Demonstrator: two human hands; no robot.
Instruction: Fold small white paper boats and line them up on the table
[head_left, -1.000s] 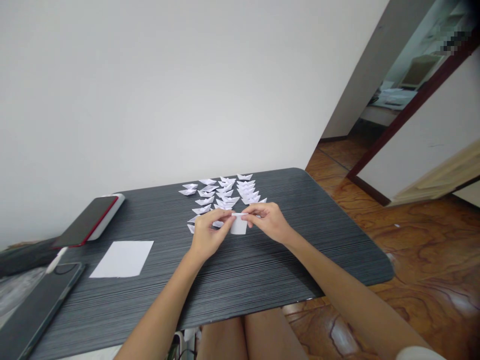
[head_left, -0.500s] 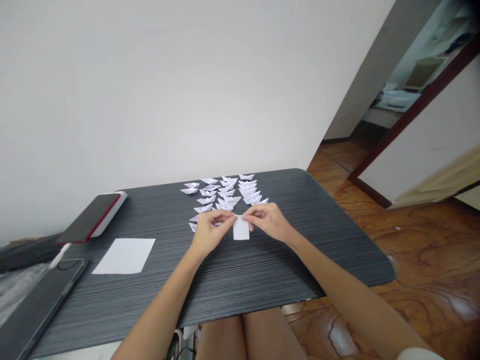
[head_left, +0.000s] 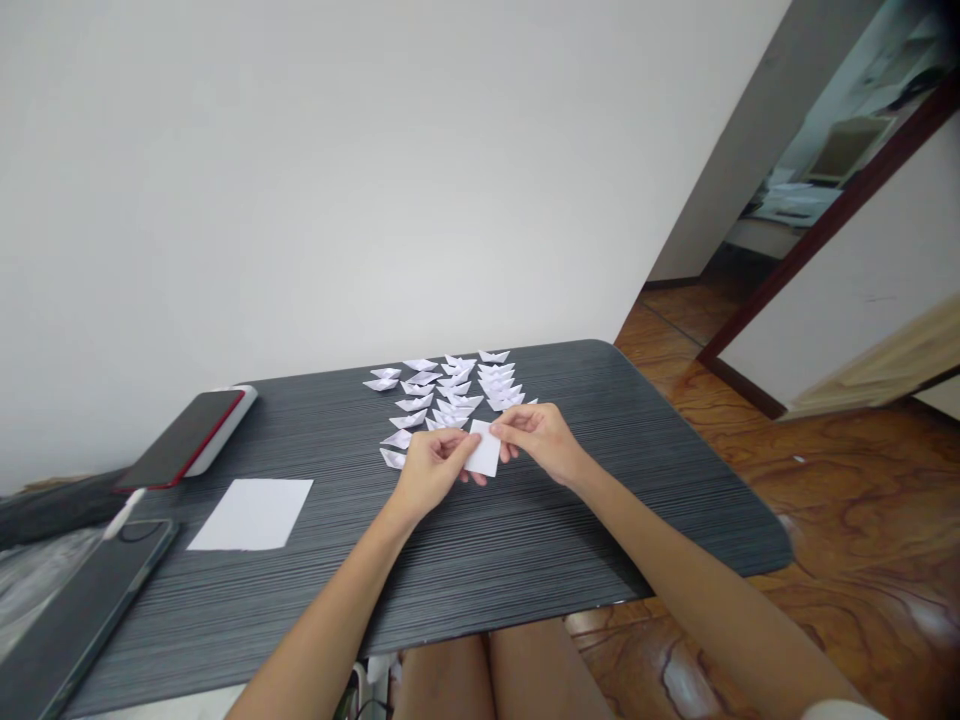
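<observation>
A small folded piece of white paper (head_left: 484, 450) is held up over the table, slightly tilted. My left hand (head_left: 437, 465) pinches its left side, thumb on top and fingers beneath. With thumb and fingertips, my right hand (head_left: 538, 438) grips the upper right corner. Just beyond the hands stand several small white paper boats (head_left: 455, 387), set out in rough columns; the hands hide part of the nearest ones. A flat white sheet of paper (head_left: 251, 514) lies on the table to the left.
The dark grained table (head_left: 585, 530) meets the white wall at the back. At left lie a dark tablet-like device with a red edge (head_left: 180, 435), a phone (head_left: 90, 610) and a white cable plug (head_left: 124, 513). A doorway opens at right.
My left hand has shifted from the paper's top edge down its left side, with fingers now under it. The paper has turned from upright to tilted. My right hand stays at its upper corner.
</observation>
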